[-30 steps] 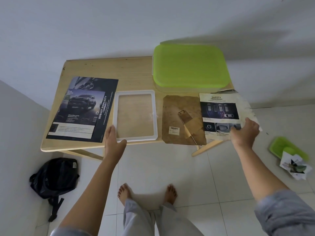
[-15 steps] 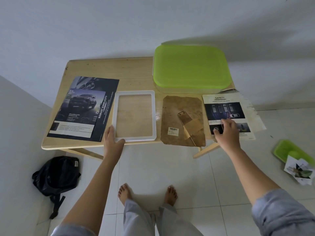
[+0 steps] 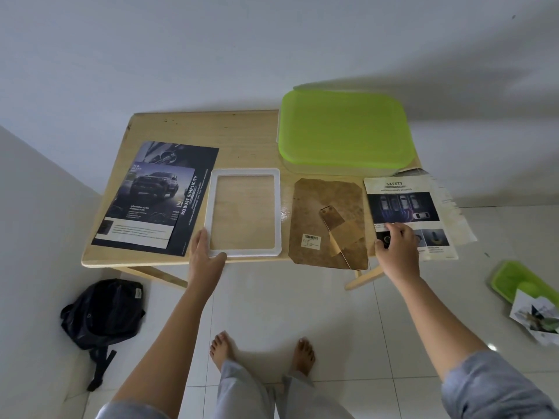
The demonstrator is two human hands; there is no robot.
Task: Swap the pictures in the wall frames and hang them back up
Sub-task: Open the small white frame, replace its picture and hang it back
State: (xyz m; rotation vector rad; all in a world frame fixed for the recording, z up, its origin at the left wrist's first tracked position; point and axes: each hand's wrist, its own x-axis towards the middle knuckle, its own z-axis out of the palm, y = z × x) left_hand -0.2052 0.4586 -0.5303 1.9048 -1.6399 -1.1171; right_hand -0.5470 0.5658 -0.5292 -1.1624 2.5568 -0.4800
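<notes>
An empty white picture frame (image 3: 277, 213) lies flat on the wooden table (image 3: 242, 131). My left hand (image 3: 205, 258) rests on its near left corner, fingers straight along the left side and thumb along the near edge. Left of the frame lies a dark car poster (image 3: 157, 198). To the frame's right is the brown backing board (image 3: 323, 201) with its stand flap up. Beyond it, the "SAFETY" picture (image 3: 405, 204) hangs partly over the table's right end. My right hand (image 3: 396, 252) lies on that picture's near left part, fingertips bent and touching the paper.
A container with a green lid (image 3: 344, 131) takes the table's far right. A pale sheet (image 3: 450, 213) lies under the SAFETY picture. On the floor are a black backpack (image 3: 102, 313) at left and a green lid (image 3: 511, 279) with crumpled paper (image 3: 535, 319) at right.
My right hand slid from the SAFETY picture's right edge to its near left part, and the picture came to lie flatter by the backing board. My left hand stayed on the frame corner.
</notes>
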